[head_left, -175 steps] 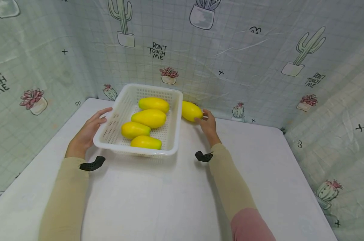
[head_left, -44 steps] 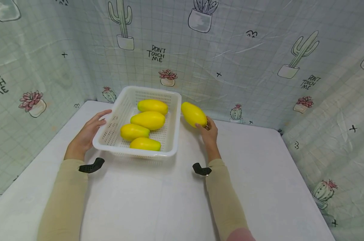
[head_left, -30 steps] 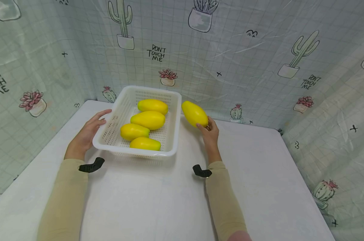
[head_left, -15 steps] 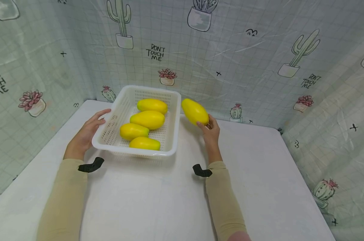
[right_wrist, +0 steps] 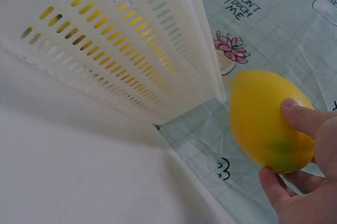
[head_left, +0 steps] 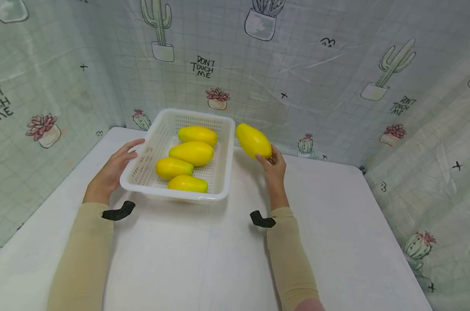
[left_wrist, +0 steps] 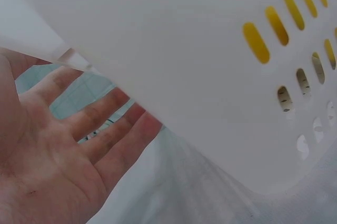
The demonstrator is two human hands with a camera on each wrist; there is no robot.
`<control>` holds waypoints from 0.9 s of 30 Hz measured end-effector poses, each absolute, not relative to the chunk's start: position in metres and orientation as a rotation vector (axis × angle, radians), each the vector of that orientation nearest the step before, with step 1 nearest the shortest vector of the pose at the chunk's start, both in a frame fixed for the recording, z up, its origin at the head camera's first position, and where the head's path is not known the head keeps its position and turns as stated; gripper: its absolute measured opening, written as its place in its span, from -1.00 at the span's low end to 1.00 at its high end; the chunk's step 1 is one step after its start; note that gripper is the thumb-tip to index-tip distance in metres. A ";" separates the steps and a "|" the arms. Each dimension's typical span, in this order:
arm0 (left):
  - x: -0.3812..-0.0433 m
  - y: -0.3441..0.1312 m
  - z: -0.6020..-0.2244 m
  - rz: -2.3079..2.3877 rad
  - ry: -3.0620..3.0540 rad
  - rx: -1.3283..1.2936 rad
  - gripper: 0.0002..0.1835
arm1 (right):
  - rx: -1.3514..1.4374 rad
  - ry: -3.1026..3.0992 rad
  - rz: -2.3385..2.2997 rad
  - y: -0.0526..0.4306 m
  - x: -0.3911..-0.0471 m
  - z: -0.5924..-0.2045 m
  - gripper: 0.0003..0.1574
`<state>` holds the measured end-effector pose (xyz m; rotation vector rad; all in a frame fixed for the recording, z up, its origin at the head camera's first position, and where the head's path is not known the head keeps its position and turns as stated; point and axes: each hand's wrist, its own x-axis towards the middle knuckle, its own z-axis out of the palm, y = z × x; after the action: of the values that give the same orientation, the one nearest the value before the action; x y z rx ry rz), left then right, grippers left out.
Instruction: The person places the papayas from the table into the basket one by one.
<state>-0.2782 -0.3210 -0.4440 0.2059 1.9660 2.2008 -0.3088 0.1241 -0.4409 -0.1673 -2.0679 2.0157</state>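
A white plastic basket [head_left: 178, 195] stands at the back left of the table, with several yellow papayas [head_left: 191, 153] lying in it. My left hand [head_left: 112, 172] is at its left side; in the left wrist view its fingers [left_wrist: 100, 113] are nearly straight, tips right at the basket wall below the rim. My right hand [head_left: 274, 169] grips another yellow papaya [head_left: 253, 141] by its near end, raised just right of the basket. In the right wrist view the thumb lies on top of this papaya [right_wrist: 268, 124], which has a greenish patch, and other fingers support it below.
The table [head_left: 203, 259] has a white cover. A curtain [head_left: 297, 65] printed with potted cacti hangs close behind the basket and along both sides. Each wrist carries a black camera mount [head_left: 119, 211].
My right hand first touched the papaya lying behind the basket's right side, then took hold of it and raised it, tilted. The left hand and the basket have stayed in place.
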 end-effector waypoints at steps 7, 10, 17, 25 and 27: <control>-0.279 -0.320 -0.444 2.182 1.987 0.171 -0.50 | -0.151 -2.062 2.012 0.122 -0.308 -0.442 -0.10; -0.279 -0.321 -0.444 2.180 1.994 0.170 -0.49 | -0.126 -2.041 2.025 0.120 -0.307 -0.442 -0.10; -0.279 -0.320 -0.443 2.184 1.990 0.188 -0.48 | -0.095 -2.028 2.017 0.117 -0.305 -0.439 -0.10; -0.277 -0.319 -0.443 2.185 1.994 0.179 -0.49 | -0.077 -2.037 2.006 0.114 -0.303 -0.435 -0.19; -0.277 -0.319 -0.444 2.189 1.992 0.177 -0.50 | -0.069 -2.044 2.010 0.113 -0.301 -0.431 -0.20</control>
<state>-0.2773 -0.3191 -0.4437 0.1771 1.9920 2.1893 -0.3013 0.1130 -0.4306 -0.0690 -2.0438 2.0103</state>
